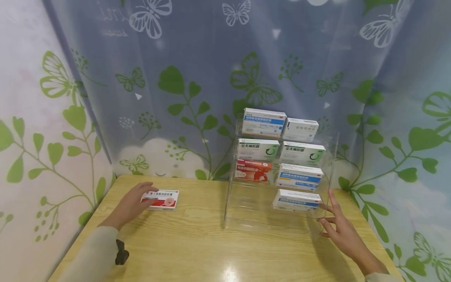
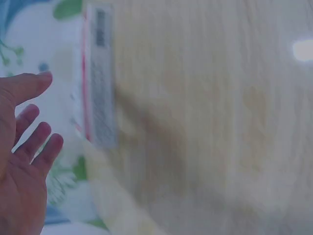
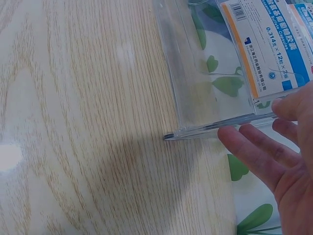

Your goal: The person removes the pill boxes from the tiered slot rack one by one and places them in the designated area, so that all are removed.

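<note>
Plainly, the right hand [image 1: 340,229] touches the clear rack [image 1: 246,223].

From here I see a wood-grain desk [image 1: 197,250] catching a bright glare [image 1: 230,273], backed by a blue curtain [image 1: 201,39] printed with green leaves [image 1: 171,80] and butterflies [image 1: 236,13].

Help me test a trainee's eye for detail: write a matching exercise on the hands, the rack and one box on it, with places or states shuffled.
Column one
1. Left hand
2. Right hand
3. Rack
4. Orange-red box

Column two
A. Transparent
B. Directly below a green-and-white box
C. At the red-and-white box
D. Beside the rack's right side, seen from the head view

Pairs: 1-C, 2-D, 3-A, 4-B
</note>
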The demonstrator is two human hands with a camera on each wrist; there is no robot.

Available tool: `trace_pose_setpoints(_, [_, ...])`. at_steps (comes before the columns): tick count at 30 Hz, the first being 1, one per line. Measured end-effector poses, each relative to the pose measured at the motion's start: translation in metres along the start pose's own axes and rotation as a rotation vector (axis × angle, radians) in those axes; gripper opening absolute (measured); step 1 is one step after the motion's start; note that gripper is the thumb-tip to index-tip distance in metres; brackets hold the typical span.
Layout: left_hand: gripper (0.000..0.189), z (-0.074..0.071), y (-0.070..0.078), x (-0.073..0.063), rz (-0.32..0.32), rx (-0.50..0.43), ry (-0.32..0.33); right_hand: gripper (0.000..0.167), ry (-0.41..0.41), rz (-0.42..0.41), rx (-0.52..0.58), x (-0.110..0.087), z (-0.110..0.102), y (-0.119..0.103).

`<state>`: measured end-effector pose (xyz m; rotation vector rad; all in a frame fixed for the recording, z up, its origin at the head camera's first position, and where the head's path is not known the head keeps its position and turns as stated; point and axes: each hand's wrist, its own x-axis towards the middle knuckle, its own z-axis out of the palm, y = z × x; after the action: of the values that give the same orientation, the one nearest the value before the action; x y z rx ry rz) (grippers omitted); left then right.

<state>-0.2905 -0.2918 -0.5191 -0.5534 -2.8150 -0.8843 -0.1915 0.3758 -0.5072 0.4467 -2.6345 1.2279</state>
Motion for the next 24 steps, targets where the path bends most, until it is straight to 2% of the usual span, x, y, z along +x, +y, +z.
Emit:
trace_pose_setpoints(7, [0.033, -0.003, 0.048, 0.02, 0.116, -0.127, 0.042, 0.105, 0.006, -0.004, -0.007, -0.001, 0.0, 0.001])
trace_pose_setpoints(11, [0.035, -0.001, 0.077, 0.03, 0.147, -0.221, 0.049, 0.105, 0.002, -0.002, -0.004, -0.001, 0.0, 0.0])
trace_pose_setpoints(18, [0.039, 0.003, 0.128, 0.047, 0.2, -0.283, 0.043, 0.106, 0.002, 0.019, -0.021, -0.001, 0.0, -0.002])
trace_pose_setpoints(24, [0.039, 0.008, 0.167, 0.062, 0.245, -0.301, 0.027, 0.107, 0.002, 0.038, -0.011, 0.0, 0.0, -0.003])
